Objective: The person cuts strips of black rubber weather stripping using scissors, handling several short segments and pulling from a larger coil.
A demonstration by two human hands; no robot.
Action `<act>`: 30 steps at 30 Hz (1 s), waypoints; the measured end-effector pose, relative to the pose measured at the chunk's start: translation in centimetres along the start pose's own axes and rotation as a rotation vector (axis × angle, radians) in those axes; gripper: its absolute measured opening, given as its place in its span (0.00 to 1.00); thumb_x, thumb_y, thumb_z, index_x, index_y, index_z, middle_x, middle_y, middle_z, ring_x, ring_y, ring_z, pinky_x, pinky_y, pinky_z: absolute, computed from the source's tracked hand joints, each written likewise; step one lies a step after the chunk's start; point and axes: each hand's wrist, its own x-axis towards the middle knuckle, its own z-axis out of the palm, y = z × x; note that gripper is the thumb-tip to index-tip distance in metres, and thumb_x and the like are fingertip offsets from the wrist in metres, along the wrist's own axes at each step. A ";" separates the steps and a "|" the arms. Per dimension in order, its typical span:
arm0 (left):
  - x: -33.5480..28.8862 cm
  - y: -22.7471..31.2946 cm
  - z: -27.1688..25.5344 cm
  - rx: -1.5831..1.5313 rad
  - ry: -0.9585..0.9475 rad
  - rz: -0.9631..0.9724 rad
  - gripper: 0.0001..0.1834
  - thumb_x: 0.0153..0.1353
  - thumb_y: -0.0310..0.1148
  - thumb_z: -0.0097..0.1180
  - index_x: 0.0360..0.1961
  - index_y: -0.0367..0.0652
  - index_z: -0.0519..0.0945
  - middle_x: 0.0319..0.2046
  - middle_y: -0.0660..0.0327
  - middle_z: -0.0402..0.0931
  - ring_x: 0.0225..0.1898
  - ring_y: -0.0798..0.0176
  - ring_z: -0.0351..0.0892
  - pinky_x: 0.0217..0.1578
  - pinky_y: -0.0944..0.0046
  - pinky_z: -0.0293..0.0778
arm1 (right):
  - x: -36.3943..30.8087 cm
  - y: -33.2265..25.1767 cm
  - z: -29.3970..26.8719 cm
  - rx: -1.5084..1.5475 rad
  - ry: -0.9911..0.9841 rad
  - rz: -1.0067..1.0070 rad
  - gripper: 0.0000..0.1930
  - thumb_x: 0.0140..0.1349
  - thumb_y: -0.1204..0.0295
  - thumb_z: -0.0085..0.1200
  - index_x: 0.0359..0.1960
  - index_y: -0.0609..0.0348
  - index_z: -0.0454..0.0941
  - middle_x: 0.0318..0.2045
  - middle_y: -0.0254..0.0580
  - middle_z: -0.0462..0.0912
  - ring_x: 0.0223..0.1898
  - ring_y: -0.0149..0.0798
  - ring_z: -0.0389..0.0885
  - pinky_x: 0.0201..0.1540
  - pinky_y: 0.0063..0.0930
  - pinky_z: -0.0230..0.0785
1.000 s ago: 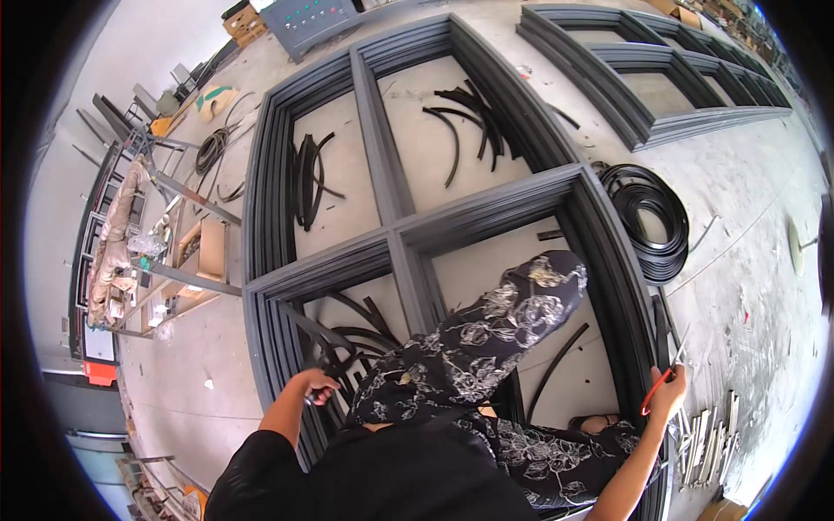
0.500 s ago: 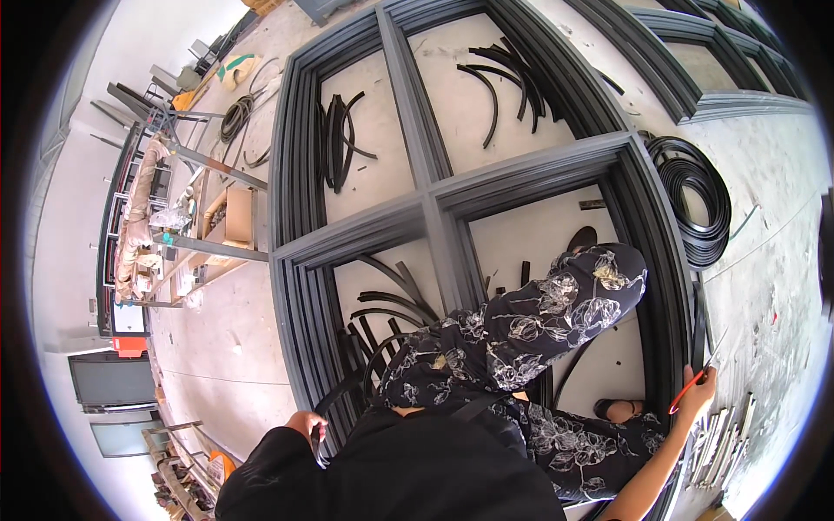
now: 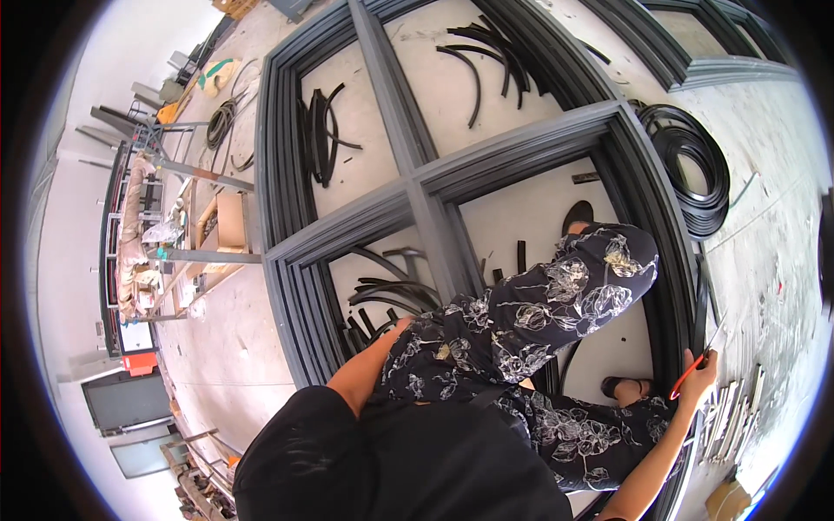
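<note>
My right hand point(image 3: 700, 379) is closed around red-handled scissors point(image 3: 683, 382) beside the outer right edge of a stack of grey frames point(image 3: 556, 135). The scissor blades point away from me. My left forearm point(image 3: 365, 372) reaches forward along my thigh, toward cut black strips point(image 3: 395, 295) in the near left opening of the stack. The fingers of that hand are hidden by my patterned trouser leg, so what they hold cannot be made out.
A coil of black strip point(image 3: 691, 169) lies on the floor at the right, near thin pale bars point(image 3: 734, 417). More curved black strips point(image 3: 320, 139) lie inside the far openings. At left stands a rack with a cardboard box point(image 3: 230, 219); another frame stack point(image 3: 730, 71) is far right.
My left arm has swung from beside my body at lower left, forward to the near left opening. The right hand keeps the scissors at nearly the same place. The view has shifted slightly.
</note>
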 end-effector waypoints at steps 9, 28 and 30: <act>-9.1 27.0 -10.8 -0.663 0.382 0.846 0.08 0.64 0.32 0.50 0.41 0.42 0.75 0.32 0.64 0.76 0.33 0.71 0.76 0.35 0.70 0.71 | -1.4 -5.0 -2.3 0.046 0.007 0.088 0.21 0.44 0.62 0.67 0.34 0.60 0.72 0.24 0.51 0.78 0.28 0.54 0.78 0.32 0.41 0.68; -21.2 45.7 22.5 -0.626 -1.601 -0.236 0.53 0.56 0.66 0.45 0.60 0.21 0.54 0.52 0.37 0.68 0.55 0.41 0.69 0.57 0.46 0.65 | -9.8 -2.6 -6.8 0.501 0.357 0.064 0.17 0.38 0.74 0.67 0.30 0.61 0.73 0.18 0.32 0.66 0.21 0.28 0.63 0.26 0.21 0.60; -21.4 47.5 24.2 -0.856 -1.464 -0.079 0.40 0.62 0.61 0.39 0.51 0.26 0.68 0.46 0.44 0.75 0.50 0.48 0.75 0.53 0.49 0.70 | -11.1 -2.6 -6.9 0.466 0.332 0.022 0.17 0.36 0.74 0.67 0.29 0.60 0.72 0.18 0.33 0.67 0.20 0.31 0.65 0.27 0.23 0.61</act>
